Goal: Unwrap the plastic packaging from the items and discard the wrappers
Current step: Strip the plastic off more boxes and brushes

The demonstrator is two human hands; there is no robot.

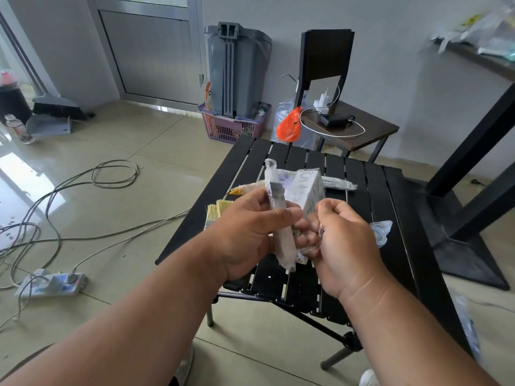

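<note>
My left hand (248,232) grips a long item in clear plastic wrap (280,221), held upright over the black slatted table (390,218). My right hand (342,240) pinches a loose fold of the clear wrap (312,246) at the item's lower part, fingers curled. A white and blue box (310,190) shows just behind my hands; whether it stands on the table or is held I cannot tell. On the table lie another wrapped long item (338,185), a wrapped yellow-tipped item (248,188), a bundle of pale sticks (218,211) and a small plastic packet (380,232).
A dark chair (354,126) with a charger and white cable stands behind the table. An orange bag (289,126), a purple basket (234,126) and a grey bin (237,68) are at the back. Cables and a power strip (53,285) lie on the floor at left.
</note>
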